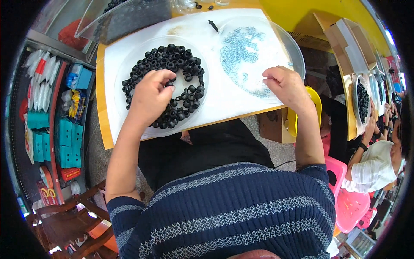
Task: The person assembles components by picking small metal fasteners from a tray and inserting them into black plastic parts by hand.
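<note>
My left hand (pixel 151 97) is over a round clear tray (pixel 119 97) heaped with small black ring-shaped parts (pixel 166 58). Its thumb and forefinger pinch one black ring-shaped part (pixel 172 80). To the right lies a second clear round tray (pixel 300 56), with tiny blue-grey pieces (pixel 241 49) spread thinly across it. Above the near right side of that tray is my right hand (pixel 286 86), thumb and fingertips pressed together. Whatever is between those fingertips is too small to make out.
A clear bin (pixel 138 19) of black parts stands at the far left of the table, and a short black stick-like piece (pixel 213 26) lies behind the trays. A yellow basket (pixel 317 103) hangs near the right edge. Shelves (pixel 60 116) stand left; a co-worker (pixel 375 159) sits right.
</note>
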The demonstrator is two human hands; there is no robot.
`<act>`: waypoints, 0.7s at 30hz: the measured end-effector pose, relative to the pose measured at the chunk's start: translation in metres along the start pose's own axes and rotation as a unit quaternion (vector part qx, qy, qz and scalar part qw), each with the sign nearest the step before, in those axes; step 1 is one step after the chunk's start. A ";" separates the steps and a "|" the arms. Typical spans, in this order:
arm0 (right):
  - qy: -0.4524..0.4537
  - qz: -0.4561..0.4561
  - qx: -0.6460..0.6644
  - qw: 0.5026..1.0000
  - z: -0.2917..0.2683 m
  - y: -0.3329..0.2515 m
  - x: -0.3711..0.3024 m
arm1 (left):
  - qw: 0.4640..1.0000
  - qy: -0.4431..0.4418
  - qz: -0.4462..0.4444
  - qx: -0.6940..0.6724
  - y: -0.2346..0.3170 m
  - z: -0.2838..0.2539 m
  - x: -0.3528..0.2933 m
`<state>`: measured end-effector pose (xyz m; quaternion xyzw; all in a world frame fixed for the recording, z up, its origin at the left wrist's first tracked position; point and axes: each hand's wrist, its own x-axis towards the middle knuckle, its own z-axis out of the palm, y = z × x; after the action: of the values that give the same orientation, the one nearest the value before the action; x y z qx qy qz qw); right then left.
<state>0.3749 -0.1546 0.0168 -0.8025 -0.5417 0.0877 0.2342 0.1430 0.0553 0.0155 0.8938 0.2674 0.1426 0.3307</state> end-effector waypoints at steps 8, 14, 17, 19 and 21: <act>-0.066 0.005 -0.120 0.991 0.010 -0.006 0.010 | 0.869 -0.038 -0.153 -0.469 -0.010 0.002 -0.018; -0.048 0.022 -0.081 0.995 0.013 -0.004 0.010 | 0.856 -0.036 -0.147 -0.495 -0.011 -0.001 -0.018; -0.058 0.017 -0.105 0.993 0.013 -0.007 0.013 | 0.846 -0.036 -0.143 -0.512 -0.011 -0.001 -0.017; -0.059 0.012 -0.118 0.991 0.014 -0.008 0.013 | 0.841 -0.038 -0.141 -0.521 -0.013 -0.003 -0.017; -0.027 0.038 -0.077 0.996 0.016 -0.009 0.015 | 0.823 -0.065 -0.138 -0.546 -0.018 -0.006 -0.019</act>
<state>0.3668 -0.1339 0.0086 -0.8352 -0.5226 0.0764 0.1532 0.1183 0.0589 0.0069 0.5277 0.2441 0.1595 0.7978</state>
